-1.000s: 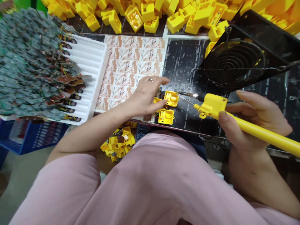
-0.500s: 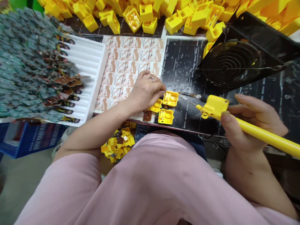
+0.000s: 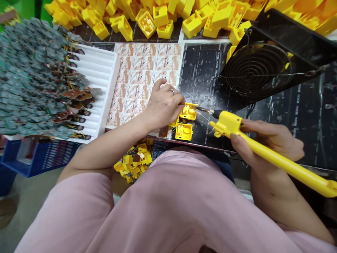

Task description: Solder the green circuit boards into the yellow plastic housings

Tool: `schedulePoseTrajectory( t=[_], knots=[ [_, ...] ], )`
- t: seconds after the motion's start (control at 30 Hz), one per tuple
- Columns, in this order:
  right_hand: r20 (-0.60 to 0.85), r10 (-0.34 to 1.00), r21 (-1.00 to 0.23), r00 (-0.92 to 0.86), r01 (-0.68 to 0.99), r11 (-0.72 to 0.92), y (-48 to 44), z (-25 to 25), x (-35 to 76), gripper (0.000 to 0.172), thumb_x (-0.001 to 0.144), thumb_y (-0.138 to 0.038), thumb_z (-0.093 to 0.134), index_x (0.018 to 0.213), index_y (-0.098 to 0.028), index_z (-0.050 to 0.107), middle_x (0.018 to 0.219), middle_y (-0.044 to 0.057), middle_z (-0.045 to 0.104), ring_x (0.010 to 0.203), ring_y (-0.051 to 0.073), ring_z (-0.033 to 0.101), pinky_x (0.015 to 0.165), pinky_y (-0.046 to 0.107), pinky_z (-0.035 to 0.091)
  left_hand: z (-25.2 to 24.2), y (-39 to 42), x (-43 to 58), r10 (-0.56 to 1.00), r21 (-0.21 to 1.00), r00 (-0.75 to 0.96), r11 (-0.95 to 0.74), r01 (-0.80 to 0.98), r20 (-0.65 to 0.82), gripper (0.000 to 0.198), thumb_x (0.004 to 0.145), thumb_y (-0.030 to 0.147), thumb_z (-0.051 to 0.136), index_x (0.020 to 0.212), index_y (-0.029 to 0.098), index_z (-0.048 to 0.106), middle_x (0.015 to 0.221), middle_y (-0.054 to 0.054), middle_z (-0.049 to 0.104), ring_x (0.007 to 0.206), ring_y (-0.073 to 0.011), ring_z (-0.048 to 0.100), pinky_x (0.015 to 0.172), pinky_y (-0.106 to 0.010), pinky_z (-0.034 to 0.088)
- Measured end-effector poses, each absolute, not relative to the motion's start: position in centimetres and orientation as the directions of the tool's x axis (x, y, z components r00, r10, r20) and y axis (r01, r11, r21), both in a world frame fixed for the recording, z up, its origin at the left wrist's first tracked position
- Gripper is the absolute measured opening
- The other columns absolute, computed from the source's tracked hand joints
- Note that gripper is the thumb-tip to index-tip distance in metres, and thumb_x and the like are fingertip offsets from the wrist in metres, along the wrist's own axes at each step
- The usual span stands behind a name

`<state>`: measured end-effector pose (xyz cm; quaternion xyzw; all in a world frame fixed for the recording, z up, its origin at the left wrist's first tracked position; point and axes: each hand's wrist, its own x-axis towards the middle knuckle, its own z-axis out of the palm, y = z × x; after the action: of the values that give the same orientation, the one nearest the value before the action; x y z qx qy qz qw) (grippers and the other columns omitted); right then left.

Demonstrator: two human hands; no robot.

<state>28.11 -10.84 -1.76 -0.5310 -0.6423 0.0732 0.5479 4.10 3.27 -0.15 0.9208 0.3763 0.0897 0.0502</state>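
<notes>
My left hand [image 3: 164, 103] is closed, its fingertips pinching a small yellow plastic housing [image 3: 188, 112] on the black mat. A second yellow housing [image 3: 183, 131] lies just below it, with a brown circuit board [image 3: 163, 131] beside it. My right hand [image 3: 265, 142] grips a yellow soldering iron [image 3: 263, 151]. Its metal tip [image 3: 202, 110] touches the right edge of the pinched housing.
A black fan [image 3: 258, 68] stands at the right. Several loose yellow housings [image 3: 163, 15] are heaped along the back. A white foam tray [image 3: 101, 75] with green circuit boards [image 3: 31, 73] fills the left. Finished yellow parts [image 3: 134, 163] lie near my lap, by a blue crate [image 3: 34, 156].
My left hand curled from spread fingers into a pinch on the housing. The right hand brought the soldering iron leftward until its tip reached the housing.
</notes>
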Motion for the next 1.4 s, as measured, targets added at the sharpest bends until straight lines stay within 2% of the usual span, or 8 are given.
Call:
schedulePoseTrajectory(
  t=[0.2,0.47,0.53,0.67,0.87,1.1,1.27,1.4],
  knots=[
    [0.658,0.753,-0.584,0.010,0.638,0.502,-10.3,-1.2,27.1,0.027,0.070,-0.018,0.084,0.085,-0.029,0.064,0.074,-0.003,0.072,0.064,0.020,0.070,0.051,0.032,0.058,0.5,3.2,4.6,0.677,0.111,0.727,-0.736,0.668,0.114,0.025,0.091,0.025,0.044,0.077,0.021,0.065,0.077,-0.003,0.064,0.094,-0.0228,0.060,0.111,-0.059,0.035],
    [0.687,0.682,-0.383,-0.251,0.673,0.633,-9.0,0.2,27.3,0.035,0.065,-0.022,0.090,0.081,-0.025,0.059,0.070,-0.007,0.070,0.059,0.012,0.067,0.047,0.022,0.050,1.7,3.6,5.3,0.611,0.019,0.791,-0.791,0.612,-0.012,0.026,0.092,0.018,0.040,0.075,0.017,0.059,0.072,-0.003,0.061,0.097,-0.0215,0.059,0.111,-0.056,0.033],
    [0.657,0.723,-0.439,-0.212,0.672,0.596,-9.4,0.6,27.6,0.031,0.067,-0.021,0.088,0.081,-0.025,0.061,0.072,-0.005,0.071,0.061,0.012,0.067,0.047,0.023,0.048,1.9,3.6,5.5,0.610,-0.014,0.791,-0.792,0.610,-0.042,0.027,0.092,0.017,0.039,0.075,0.015,0.059,0.070,-0.003,0.060,0.098,-0.0211,0.059,0.111,-0.055,0.033],
    [0.584,0.812,-0.592,0.003,0.687,0.423,-10.7,0.5,28.4,0.020,0.076,-0.016,0.079,0.085,-0.028,0.066,0.081,-0.003,0.072,0.070,0.017,0.069,0.054,0.031,0.052,2.0,3.7,5.5,0.594,-0.059,0.804,-0.805,0.591,-0.044,0.027,0.092,0.017,0.038,0.076,0.015,0.060,0.069,-0.001,0.057,0.097,-0.0199,0.060,0.110,-0.054,0.036],
    [0.613,0.785,-0.676,0.087,0.572,0.464,-10.9,-0.4,28.3,0.035,0.067,-0.009,0.082,0.094,-0.027,0.069,0.079,-0.003,0.072,0.068,0.018,0.068,0.053,0.033,0.049,2.0,3.7,5.4,0.573,-0.158,0.818,-0.813,0.561,-0.044,0.031,0.092,0.018,0.037,0.079,0.018,0.065,0.066,-0.001,0.054,0.091,-0.0195,0.058,0.107,-0.051,0.042],
    [0.611,0.791,-0.650,0.026,0.586,0.483,-10.1,-0.3,27.4,0.023,0.073,-0.010,0.078,0.084,-0.026,0.066,0.076,-0.001,0.070,0.069,0.018,0.068,0.058,0.033,0.055,2.4,3.6,5.5,0.585,-0.182,0.808,-0.804,0.566,-0.074,0.035,0.093,0.019,0.036,0.083,0.019,0.068,0.067,-0.003,0.056,0.091,-0.0223,0.058,0.108,-0.051,0.043],
    [0.611,0.786,-0.595,-0.097,0.598,0.536,-9.2,0.3,26.9,0.023,0.074,-0.012,0.079,0.080,-0.027,0.062,0.070,-0.003,0.069,0.063,0.016,0.068,0.050,0.029,0.052,2.2,3.6,5.3,0.590,-0.150,0.806,-0.803,0.577,-0.056,0.033,0.093,0.019,0.038,0.082,0.017,0.069,0.074,-0.005,0.062,0.092,-0.0225,0.059,0.108,-0.052,0.042],
    [0.648,0.761,-0.628,0.022,0.581,0.518,-9.4,-0.1,27.7,0.024,0.073,-0.011,0.079,0.086,-0.025,0.066,0.074,-0.002,0.071,0.065,0.016,0.068,0.053,0.029,0.053,1.9,3.7,5.2,0.594,-0.136,0.804,-0.800,0.585,-0.040,0.033,0.092,0.019,0.037,0.081,0.019,0.068,0.075,-0.004,0.061,0.094,-0.0220,0.059,0.108,-0.050,0.042]
  ],
)
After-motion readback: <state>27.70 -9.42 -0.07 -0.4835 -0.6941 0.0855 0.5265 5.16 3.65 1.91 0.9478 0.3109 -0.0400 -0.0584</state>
